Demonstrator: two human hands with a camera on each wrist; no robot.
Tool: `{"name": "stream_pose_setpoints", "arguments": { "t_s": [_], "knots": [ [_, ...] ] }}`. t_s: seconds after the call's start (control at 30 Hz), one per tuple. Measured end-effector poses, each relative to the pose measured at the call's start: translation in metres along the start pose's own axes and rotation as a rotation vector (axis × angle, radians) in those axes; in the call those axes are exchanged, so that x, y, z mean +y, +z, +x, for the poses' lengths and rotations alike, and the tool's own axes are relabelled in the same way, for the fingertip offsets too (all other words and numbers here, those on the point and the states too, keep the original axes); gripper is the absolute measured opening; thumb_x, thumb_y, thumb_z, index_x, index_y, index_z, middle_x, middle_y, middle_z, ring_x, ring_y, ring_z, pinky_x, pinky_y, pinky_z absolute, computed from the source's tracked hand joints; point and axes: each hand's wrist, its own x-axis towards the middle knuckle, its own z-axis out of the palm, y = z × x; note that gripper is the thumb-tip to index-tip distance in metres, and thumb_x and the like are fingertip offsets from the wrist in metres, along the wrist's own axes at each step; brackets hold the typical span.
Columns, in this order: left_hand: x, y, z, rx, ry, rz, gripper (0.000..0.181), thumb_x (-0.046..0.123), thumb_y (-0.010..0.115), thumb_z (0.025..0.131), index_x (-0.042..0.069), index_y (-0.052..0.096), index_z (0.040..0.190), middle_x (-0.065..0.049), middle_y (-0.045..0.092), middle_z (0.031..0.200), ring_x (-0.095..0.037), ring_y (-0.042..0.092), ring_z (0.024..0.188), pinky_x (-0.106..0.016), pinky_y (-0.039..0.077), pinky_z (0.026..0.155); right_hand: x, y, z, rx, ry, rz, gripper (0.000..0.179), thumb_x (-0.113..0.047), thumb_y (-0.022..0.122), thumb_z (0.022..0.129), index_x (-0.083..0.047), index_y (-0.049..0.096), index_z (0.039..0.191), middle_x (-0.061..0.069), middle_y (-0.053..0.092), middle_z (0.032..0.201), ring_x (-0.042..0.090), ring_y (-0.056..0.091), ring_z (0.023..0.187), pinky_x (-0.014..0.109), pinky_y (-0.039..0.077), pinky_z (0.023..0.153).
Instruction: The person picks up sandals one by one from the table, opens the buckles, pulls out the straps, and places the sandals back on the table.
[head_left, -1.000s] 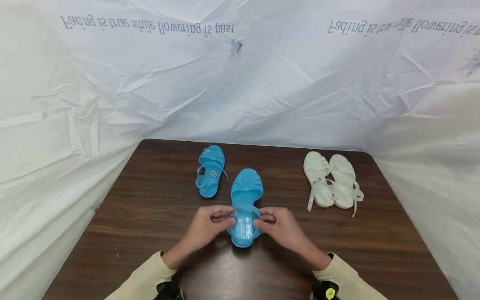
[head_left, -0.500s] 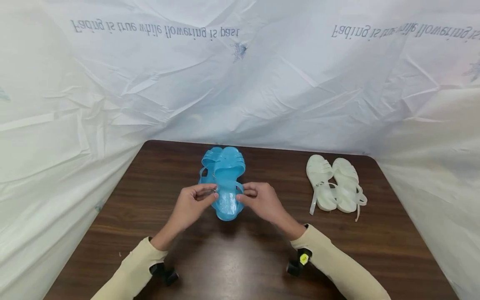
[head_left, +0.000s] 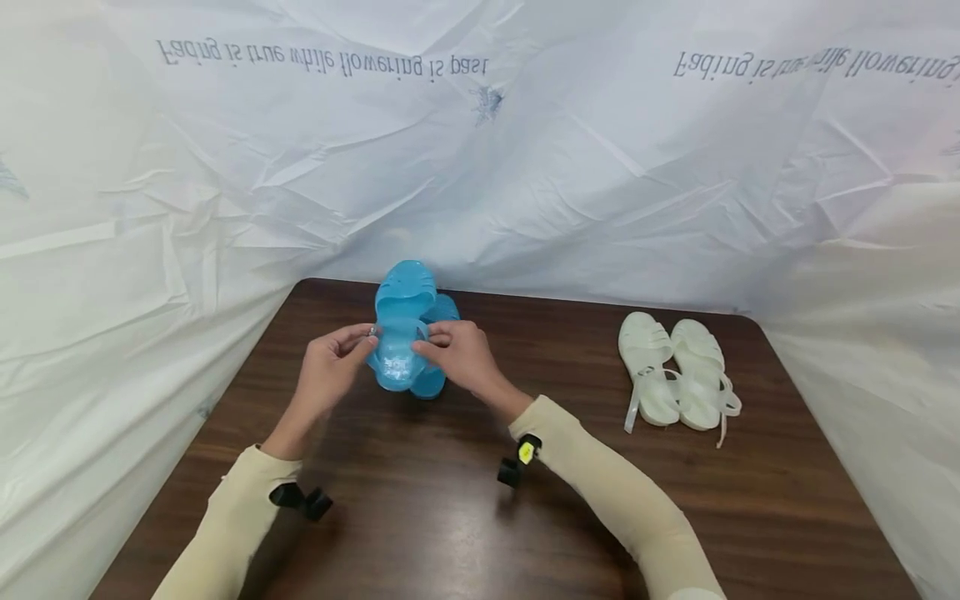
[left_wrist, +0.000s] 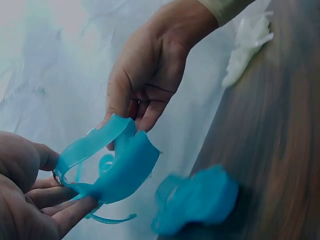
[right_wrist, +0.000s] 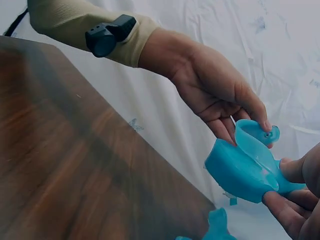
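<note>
Both hands hold up a blue jelly sandal, toe pointing away, above the table's far left part. My left hand pinches its strap by the buckle on the left side. On the other side, my right hand pinches the strap between thumb and fingers. A second blue sandal rests on the table, partly hidden beneath the held one. Seen in the left wrist view, the held sandal is clear of the tabletop, apart from the lower blue sandal.
Two white sandals lie side by side at the right of the dark wooden table, their straps loose. A white printed sheet hangs behind the table's far edge and along both sides.
Both hands have carried the held sandal left and away from me. It was right of the other blue sandal, passed over it, and now overlaps its left side.
</note>
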Motion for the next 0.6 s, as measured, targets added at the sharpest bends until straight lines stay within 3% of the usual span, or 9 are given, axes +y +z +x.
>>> {"name": "stream_pose_setpoints", "arguments": {
  "t_s": [0.13, 0.33, 0.37, 0.47, 0.53, 0.6],
  "knots": [
    [-0.014, -0.011, 0.011, 0.004, -0.013, -0.012, 0.040, 0.025, 0.060, 0.106, -0.003, 0.064, 0.133, -0.018, 0.069, 0.128, -0.027, 0.066, 0.117, -0.012, 0.052, 0.082, -0.003, 0.016, 0.019, -0.015, 0.040, 0.032, 0.044, -0.030, 0.075, 0.096, -0.003, 0.068, 0.130, 0.013, 0.074, 0.119, 0.017, 0.075, 0.089, 0.030, 0.061, 0.074],
    [-0.034, -0.020, 0.021, 0.004, -0.058, -0.106, 0.045, 0.021, 0.055, 0.107, -0.009, 0.054, 0.140, -0.026, 0.062, 0.136, -0.037, 0.060, 0.124, -0.018, 0.056, 0.080, -0.003, 0.037, 0.042, 0.001, 0.018, -0.136, 0.040, -0.036, 0.074, 0.095, -0.008, 0.073, 0.123, 0.006, 0.075, 0.115, 0.015, 0.072, 0.103, 0.025, 0.057, 0.078],
    [-0.038, -0.021, 0.022, 0.003, -0.065, -0.118, 0.045, 0.020, 0.055, 0.108, -0.010, 0.052, 0.141, -0.027, 0.061, 0.137, -0.037, 0.060, 0.124, -0.019, 0.057, 0.080, -0.003, 0.041, 0.045, 0.007, 0.013, -0.165, 0.037, -0.037, 0.075, 0.095, -0.009, 0.075, 0.119, 0.004, 0.076, 0.110, 0.015, 0.072, 0.100, 0.024, 0.056, 0.076],
    [-0.047, -0.025, 0.026, 0.010, -0.092, -0.147, 0.045, 0.017, 0.053, 0.108, -0.013, 0.050, 0.142, -0.030, 0.058, 0.138, -0.028, 0.064, 0.118, -0.020, 0.057, 0.080, -0.003, 0.049, 0.055, 0.007, 0.007, -0.230, 0.034, -0.042, 0.073, 0.095, -0.008, 0.075, 0.088, -0.001, 0.069, 0.076, 0.011, 0.066, 0.073, 0.021, 0.048, 0.060],
    [-0.052, -0.027, 0.028, 0.013, -0.113, -0.167, 0.045, 0.016, 0.052, 0.108, -0.014, 0.049, 0.142, -0.031, 0.057, 0.138, -0.018, 0.065, 0.113, -0.020, 0.057, 0.081, -0.003, 0.054, 0.061, 0.001, 0.004, -0.254, 0.044, -0.044, 0.072, 0.095, -0.011, 0.062, 0.068, -0.003, 0.052, 0.059, 0.011, 0.054, 0.057, 0.023, 0.038, 0.051],
    [-0.057, -0.030, 0.029, 0.016, -0.135, -0.186, 0.045, 0.015, 0.052, 0.108, -0.015, 0.047, 0.142, -0.033, 0.056, 0.139, -0.010, 0.066, 0.107, -0.020, 0.057, 0.081, -0.003, 0.057, 0.066, -0.014, 0.004, -0.273, 0.055, -0.045, 0.071, 0.096, -0.014, 0.047, 0.058, -0.002, 0.036, 0.052, 0.013, 0.042, 0.049, 0.025, 0.032, 0.047]
  ]
}}
